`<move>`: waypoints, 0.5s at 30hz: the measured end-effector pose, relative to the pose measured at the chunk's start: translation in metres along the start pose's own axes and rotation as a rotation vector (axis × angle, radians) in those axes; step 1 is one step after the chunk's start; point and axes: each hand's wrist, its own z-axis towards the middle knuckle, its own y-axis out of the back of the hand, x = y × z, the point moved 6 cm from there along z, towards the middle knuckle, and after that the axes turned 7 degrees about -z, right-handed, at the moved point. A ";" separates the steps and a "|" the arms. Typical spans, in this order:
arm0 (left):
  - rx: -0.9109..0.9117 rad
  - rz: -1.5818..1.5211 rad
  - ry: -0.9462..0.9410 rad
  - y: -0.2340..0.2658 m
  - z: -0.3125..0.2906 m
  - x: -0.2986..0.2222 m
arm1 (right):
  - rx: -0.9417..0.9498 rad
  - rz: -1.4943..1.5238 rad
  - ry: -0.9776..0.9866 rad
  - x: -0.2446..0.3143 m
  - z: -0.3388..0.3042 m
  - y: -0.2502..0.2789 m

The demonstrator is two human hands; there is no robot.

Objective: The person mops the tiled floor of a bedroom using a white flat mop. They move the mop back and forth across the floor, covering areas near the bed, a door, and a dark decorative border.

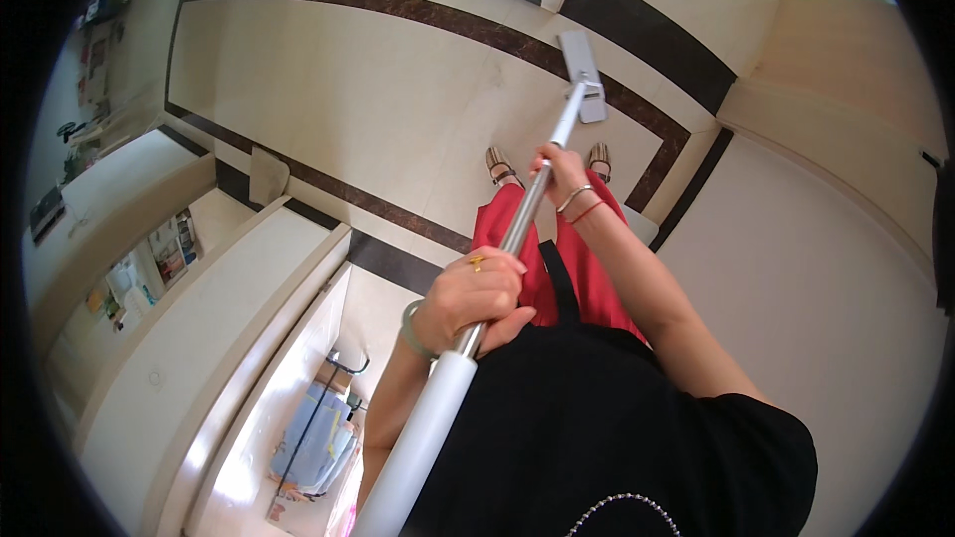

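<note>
Hands: both clamped on one mop, spaced along it; left hand (pixel 473 300) near, right hand (pixel 562 174) farther out. Through the head view, the only one I have, I see fingers wrapped firmly on each.
Hold: I judge the spacing gives control, the near hand steadying the upper length while the far one guides the lower.
Mop: it slants from near left to far right, its pole (pixel 529 204) passing in front of the black top (pixel 607 428) and red trousers (pixel 502 219).
Pole finish: shiny bare metal between the hands, with a thick white sleeve (pixel 423 438) on the near side and white tubing (pixel 568 117) beyond the right hand.
Mop head (pixel 578 52): a pale, narrow rectangle, lying across the dark border (pixel 637 99) of the cream floor (pixel 348 70), beyond the shoes (pixel 497 161). I take it to be resting flat; its underside is hidden from me.
Joint: the tubing meets the head partway along its length, probably so the plate can pivot.
</note>
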 end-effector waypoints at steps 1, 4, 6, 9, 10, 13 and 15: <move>-0.007 -0.030 -0.022 -0.004 0.003 0.010 | -0.033 0.008 0.035 0.009 0.003 0.014; -0.002 -0.074 -0.097 -0.021 0.020 0.037 | -0.094 0.014 0.081 0.029 0.033 0.067; -0.001 -0.157 -0.051 -0.027 0.025 0.053 | -0.109 0.058 0.066 0.044 0.043 0.080; -0.046 -0.229 0.006 -0.006 0.013 0.069 | -0.159 0.011 0.087 0.037 0.062 0.074; -0.045 -0.201 0.010 0.006 0.007 0.073 | -0.179 0.002 0.114 0.030 0.066 0.067; -0.134 -0.215 0.033 0.050 -0.018 0.055 | -0.192 0.009 0.091 -0.007 0.061 0.010; -0.129 -0.162 0.024 0.084 -0.031 0.035 | -0.171 0.047 0.070 -0.039 0.056 -0.031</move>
